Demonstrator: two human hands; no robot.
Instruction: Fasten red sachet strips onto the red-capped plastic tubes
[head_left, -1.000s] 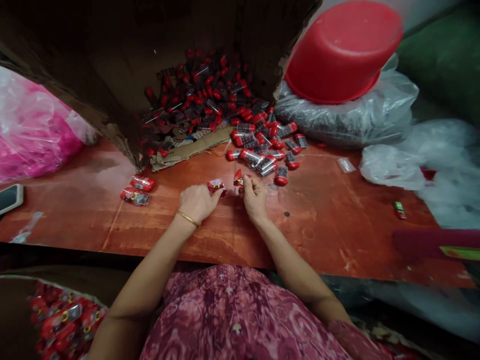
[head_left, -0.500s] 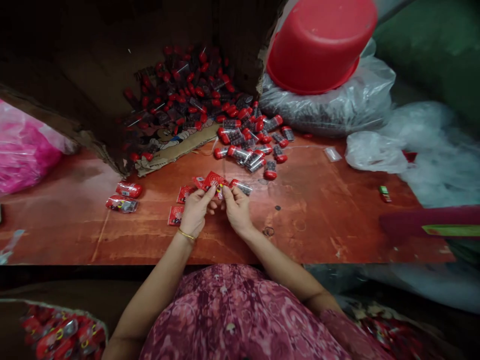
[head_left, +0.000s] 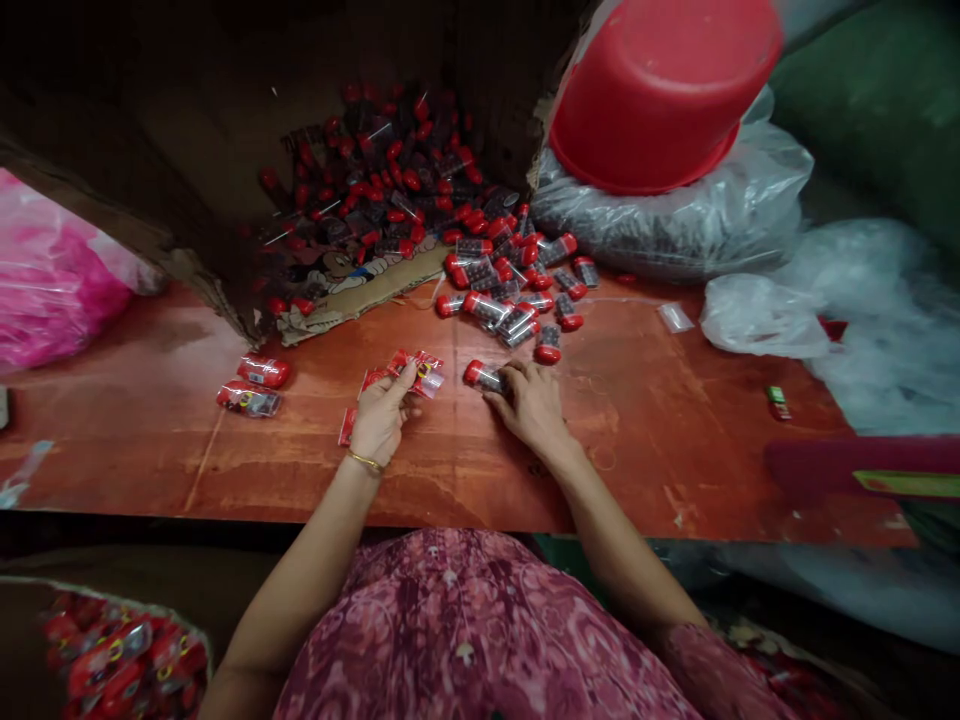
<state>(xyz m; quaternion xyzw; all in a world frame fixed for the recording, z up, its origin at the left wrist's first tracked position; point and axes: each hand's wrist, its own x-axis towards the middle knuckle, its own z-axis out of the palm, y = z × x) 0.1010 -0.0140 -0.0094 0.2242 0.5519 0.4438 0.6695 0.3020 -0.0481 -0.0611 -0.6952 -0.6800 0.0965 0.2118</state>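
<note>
Left hand [head_left: 381, 418] pinches small red printed plastic sachets [head_left: 420, 368]; print unreadable. Right hand [head_left: 534, 402] fingers closed on red-capped clear vial [head_left: 484, 376] lying on reddish wooden table [head_left: 660, 440]. Cartoon mouse on cardboard box flap [head_left: 360, 285].

Dim, warm indoor light with a wide-angle bend at the edges

The red-brown tabletop [head_left: 660, 440] catches most of the light, falling from above, while the inside of the cardboard box [head_left: 187, 120] sinks into deep shadow. Soft glare sits on the clear plastic bags [head_left: 757, 320] at right. The corners darken and blur, the red basin [head_left: 667, 90] smears slightly, and straight edges curve outward.
</note>
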